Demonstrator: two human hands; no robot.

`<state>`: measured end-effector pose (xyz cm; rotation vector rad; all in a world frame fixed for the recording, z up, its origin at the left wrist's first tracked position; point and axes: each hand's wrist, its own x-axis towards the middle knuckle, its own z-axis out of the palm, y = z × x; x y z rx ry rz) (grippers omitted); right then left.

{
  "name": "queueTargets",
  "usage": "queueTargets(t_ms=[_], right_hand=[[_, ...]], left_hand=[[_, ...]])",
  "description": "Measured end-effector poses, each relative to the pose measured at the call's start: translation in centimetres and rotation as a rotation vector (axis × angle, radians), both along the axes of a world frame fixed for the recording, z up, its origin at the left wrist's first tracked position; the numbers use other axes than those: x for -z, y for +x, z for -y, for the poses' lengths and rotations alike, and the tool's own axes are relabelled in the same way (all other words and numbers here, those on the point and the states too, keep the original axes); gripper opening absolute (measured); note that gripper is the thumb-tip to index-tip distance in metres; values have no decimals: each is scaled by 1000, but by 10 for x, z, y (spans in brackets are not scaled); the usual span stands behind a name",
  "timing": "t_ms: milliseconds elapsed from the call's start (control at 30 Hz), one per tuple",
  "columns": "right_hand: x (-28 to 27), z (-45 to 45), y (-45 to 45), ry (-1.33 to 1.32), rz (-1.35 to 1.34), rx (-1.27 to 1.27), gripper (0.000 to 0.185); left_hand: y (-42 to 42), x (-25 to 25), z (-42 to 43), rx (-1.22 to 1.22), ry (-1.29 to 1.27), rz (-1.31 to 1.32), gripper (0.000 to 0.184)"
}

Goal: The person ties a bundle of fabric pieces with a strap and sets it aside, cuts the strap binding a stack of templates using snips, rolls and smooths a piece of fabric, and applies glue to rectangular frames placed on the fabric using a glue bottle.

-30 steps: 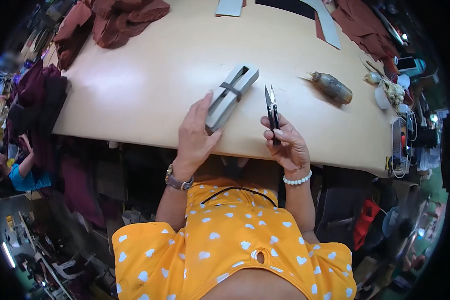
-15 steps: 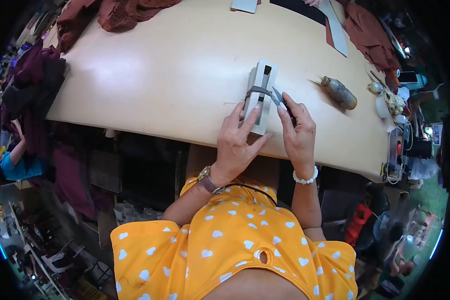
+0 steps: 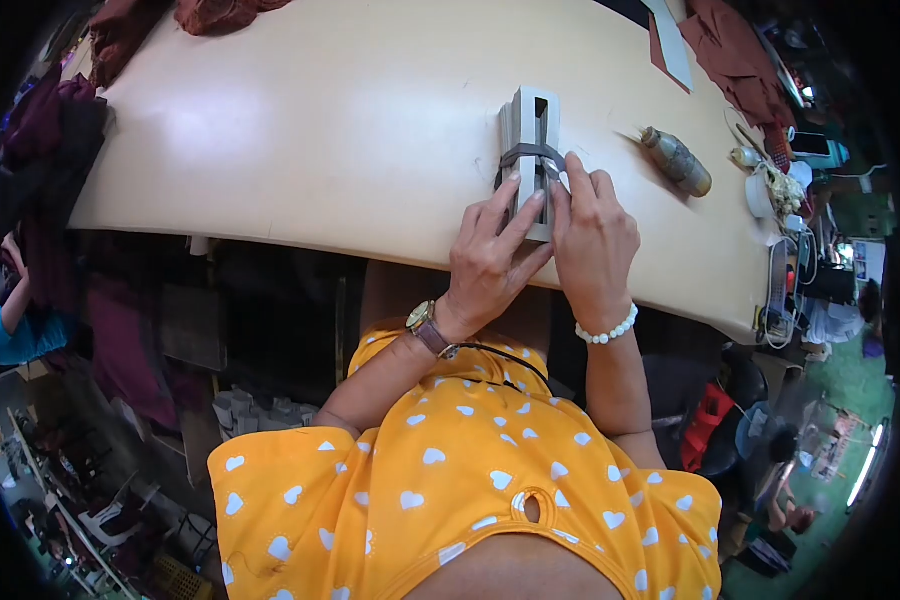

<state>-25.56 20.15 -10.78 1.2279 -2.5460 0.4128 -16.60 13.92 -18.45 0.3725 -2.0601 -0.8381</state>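
Note:
A bundle of pale grey slotted pieces (image 3: 522, 120) stands on the table, with a dark band (image 3: 533, 153) around its middle. My left hand (image 3: 490, 250) grips the near end of the bundle, fingers along its left side and top. In my right hand (image 3: 595, 235) are the small thread snips (image 3: 557, 172), mostly hidden by the fingers, their tips against the band. A brown-grey cone-shaped object (image 3: 676, 161) lies to the right of my hands.
The pale table (image 3: 300, 150) has dark red cloth (image 3: 215, 14) at its far left and more red cloth (image 3: 735, 60) at the far right. A phone (image 3: 810, 144), cords and small items crowd the right edge. Another person's blue sleeve (image 3: 25, 335) shows at the far left.
The bundle has turned from slanted to nearly upright in view. My right hand has brought the snips from beside the bundle onto its band; my left hand has shifted right with the bundle.

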Motion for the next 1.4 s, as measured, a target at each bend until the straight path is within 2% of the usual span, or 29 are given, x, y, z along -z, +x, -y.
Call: queueTargets(t_ms=[333,533,833,933,1033,1400], right_hand=[[14,9,1,-23,-41,2,25],[10,9,-3,83,-71,-72,16],[11,7,-6,132,-82,-75,19],[18,10,-6,91,-239,-73,19],[13,14,-3,173,-293,-59,18],[11,8,-8,84,-93,-119,14]], left_hand=[[0,1,-1,-2,23,11,58],[-1,-2,-3,-13,10,11,55],[-1,0,-3,29,54,15,58],[-1,1,-3,25,40,14,57],[-1,3,-3,21,30,6,57],[-3,0,-4,8,30,17,58]])
